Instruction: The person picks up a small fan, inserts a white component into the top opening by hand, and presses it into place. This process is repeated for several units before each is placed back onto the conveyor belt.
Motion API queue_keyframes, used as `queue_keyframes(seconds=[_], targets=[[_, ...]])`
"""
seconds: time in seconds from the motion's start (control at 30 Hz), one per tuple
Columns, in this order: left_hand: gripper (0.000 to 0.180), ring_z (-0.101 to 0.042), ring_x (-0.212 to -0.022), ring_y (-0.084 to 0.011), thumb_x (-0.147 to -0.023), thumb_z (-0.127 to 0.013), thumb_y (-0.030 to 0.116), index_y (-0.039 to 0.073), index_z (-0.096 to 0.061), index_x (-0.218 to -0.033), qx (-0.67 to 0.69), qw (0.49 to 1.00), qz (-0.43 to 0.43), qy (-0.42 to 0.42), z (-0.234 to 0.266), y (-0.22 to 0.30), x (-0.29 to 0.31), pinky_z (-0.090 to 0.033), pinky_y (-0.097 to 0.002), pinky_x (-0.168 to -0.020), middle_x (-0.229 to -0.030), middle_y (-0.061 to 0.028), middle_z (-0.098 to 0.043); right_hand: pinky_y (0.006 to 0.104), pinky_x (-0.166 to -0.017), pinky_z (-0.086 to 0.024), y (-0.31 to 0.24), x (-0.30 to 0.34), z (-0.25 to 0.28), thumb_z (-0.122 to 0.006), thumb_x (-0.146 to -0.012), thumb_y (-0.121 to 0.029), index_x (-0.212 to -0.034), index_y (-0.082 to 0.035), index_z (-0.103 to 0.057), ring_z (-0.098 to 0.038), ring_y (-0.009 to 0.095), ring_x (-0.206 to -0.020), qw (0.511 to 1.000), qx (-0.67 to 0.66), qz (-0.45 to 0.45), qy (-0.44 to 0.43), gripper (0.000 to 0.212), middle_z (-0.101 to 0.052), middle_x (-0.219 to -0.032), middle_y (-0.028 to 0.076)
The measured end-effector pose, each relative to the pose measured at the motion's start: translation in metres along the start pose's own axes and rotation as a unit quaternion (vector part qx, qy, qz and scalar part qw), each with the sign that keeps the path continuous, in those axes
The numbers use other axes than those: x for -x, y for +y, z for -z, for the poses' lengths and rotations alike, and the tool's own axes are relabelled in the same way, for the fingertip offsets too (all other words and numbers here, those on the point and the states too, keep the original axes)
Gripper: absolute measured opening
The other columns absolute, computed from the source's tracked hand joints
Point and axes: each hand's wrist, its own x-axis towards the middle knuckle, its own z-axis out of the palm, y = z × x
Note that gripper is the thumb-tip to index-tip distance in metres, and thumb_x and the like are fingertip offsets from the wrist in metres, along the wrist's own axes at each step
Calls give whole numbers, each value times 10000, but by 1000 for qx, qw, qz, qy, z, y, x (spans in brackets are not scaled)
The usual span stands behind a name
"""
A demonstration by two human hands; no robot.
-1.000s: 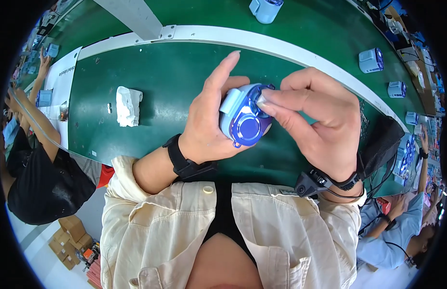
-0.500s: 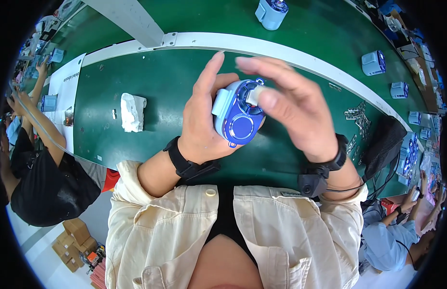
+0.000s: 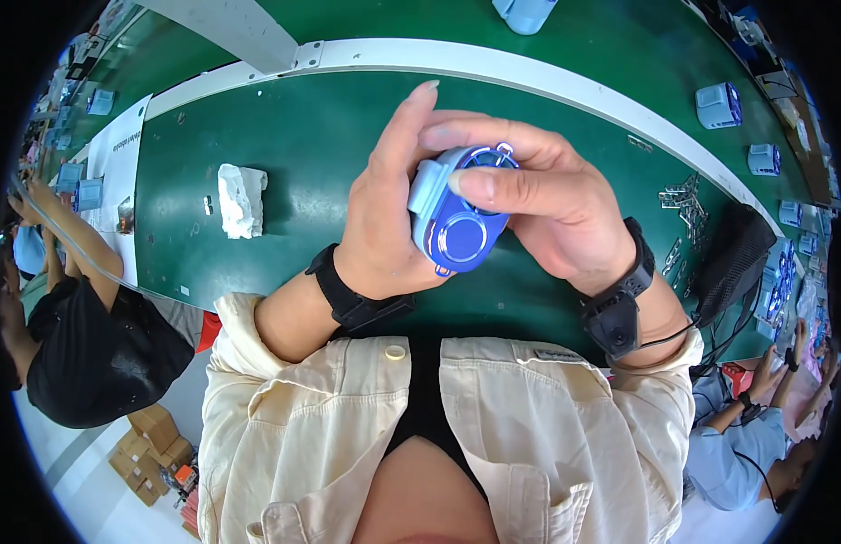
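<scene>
Over the middle of the green table I hold a light blue and dark blue plastic device (image 3: 463,238), camera-shaped with a round lens-like ring on its face. My left hand (image 3: 377,227) wraps its left side and underside, with the index finger stretched away past the far end. From the right, my right hand (image 3: 565,204) grips the far end. Its thumb lies across the upper part of the face, and its fingers curl round the far side. The thumb hides most of the opening above the ring, so I cannot tell what is in there.
Crumpled white paper (image 3: 243,201) lies on the left beside a small metal piece (image 3: 208,206). Metal clips (image 3: 685,204) and a black mesh bag (image 3: 736,258) lie at right. A white rail (image 3: 456,61) crosses the table; similar blue devices (image 3: 718,106) stand beyond. People work on both sides.
My right hand has closed onto the device, its thumb now pressed across the upper face, covering the pale piece seen there before. The view has shifted slightly.
</scene>
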Motion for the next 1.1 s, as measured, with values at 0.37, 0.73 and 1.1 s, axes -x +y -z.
queue_keyframes(seconds=[0.37,0.73,1.1], targets=[[1093,-617,-1041,-242,-687,-850,81,13,-114,-1491,20,999,14,24,2,0,2,-497,-334,-884,-1180,-187,-564,327,-962,-457,16,-1,-15,-544,-969,-238,-1334,19,-493,-591,193,-1079,995,-45,78,28,449,-604,-1191,120],[948,-664,-959,-281,-716,-823,116,-18,-253,-1462,25,998,-7,58,-7,-6,0,-533,-341,-813,-1163,-195,-604,344,-977,-456,11,1,-5,-573,-933,-140,-1282,33,-544,-581,215,-1116,998,11,62,31,390,-579,-1241,157],[1123,-600,-1070,-254,-672,-863,84,43,-101,-1495,78,997,3,25,-5,-7,1,-501,-353,-891,-1224,-202,-529,349,-1003,-444,0,1,-6,-575,-924,-127,-1304,40,-524,-561,216,-1166,991,-130,18,9,419,-529,-1326,157]])
